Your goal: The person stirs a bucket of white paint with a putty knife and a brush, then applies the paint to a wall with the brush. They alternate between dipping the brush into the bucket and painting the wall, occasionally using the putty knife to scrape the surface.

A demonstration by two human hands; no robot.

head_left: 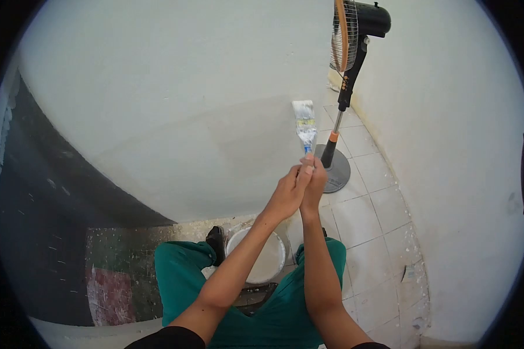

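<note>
A paintbrush [305, 122] with white-coated bristles and a paint-smeared ferrule points up and away from me, its bristles overlapping the wall in this view. My right hand [315, 185] is closed around its blue handle, most of which is hidden. Pressed against it from the left, my left hand [286, 191] is closed at the same handle, fingers overlapping those of the right. Behind the brush, the pale wall [174, 87] carries a darker, greyish patch [244, 139]. Between my legs stands a white bucket [282, 259] holding pale paint.
A black pedestal fan [344, 87] with an orange-rimmed guard stands just right of the brush, its round base [339, 179] on tiled floor [361, 218]. Another pale wall [466, 145] rises at right. At left are a dark surface [35, 221] and paint-spattered flooring with a reddish patch [110, 296].
</note>
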